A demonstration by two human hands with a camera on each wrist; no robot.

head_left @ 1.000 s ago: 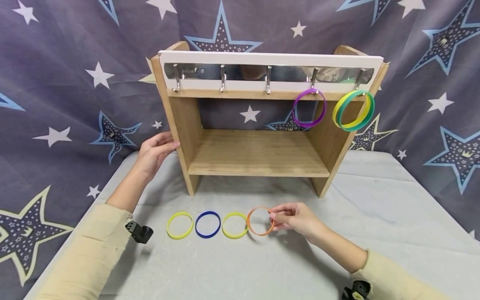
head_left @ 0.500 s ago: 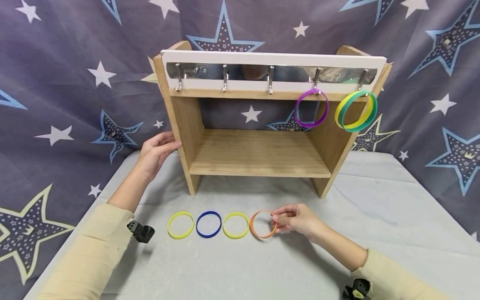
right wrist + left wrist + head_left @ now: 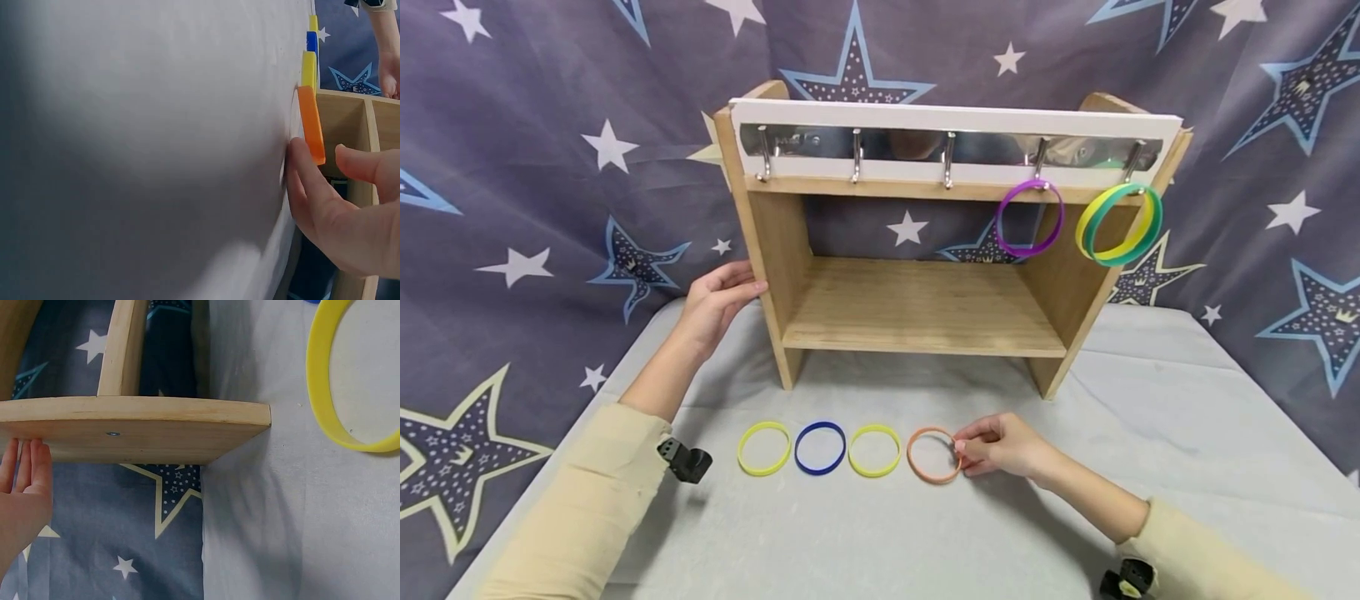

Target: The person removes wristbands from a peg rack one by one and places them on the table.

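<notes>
My right hand point(image 3: 1003, 446) is at the right edge of an orange silicone wristband point(image 3: 934, 481), which lies on the table. In the right wrist view the fingertips touch or nearly touch the orange band point(image 3: 310, 124), and the thumb stands apart from it. My left hand point(image 3: 718, 307) rests straight fingertips against the outer left side of a wooden hook rack point(image 3: 917, 304), also seen in the left wrist view. To the left of the orange band, a yellow wristband point(image 3: 874, 475), a blue one point(image 3: 820, 472) and another yellow one point(image 3: 763, 473) lie in a row.
Along the rack's white top board point(image 3: 955, 112) runs a metal strip with several hooks. A purple wristband point(image 3: 1024, 252) hangs second from the right. Yellow point(image 3: 1082, 225) and green point(image 3: 1153, 233) wristbands share the rightmost hook. Behind stands a star-patterned cloth point(image 3: 535, 200).
The orange wristband, pinched and tilted in my right hand before, has come down flat on the table, slightly right. The thumb has parted from it. My left hand stays on the rack.
</notes>
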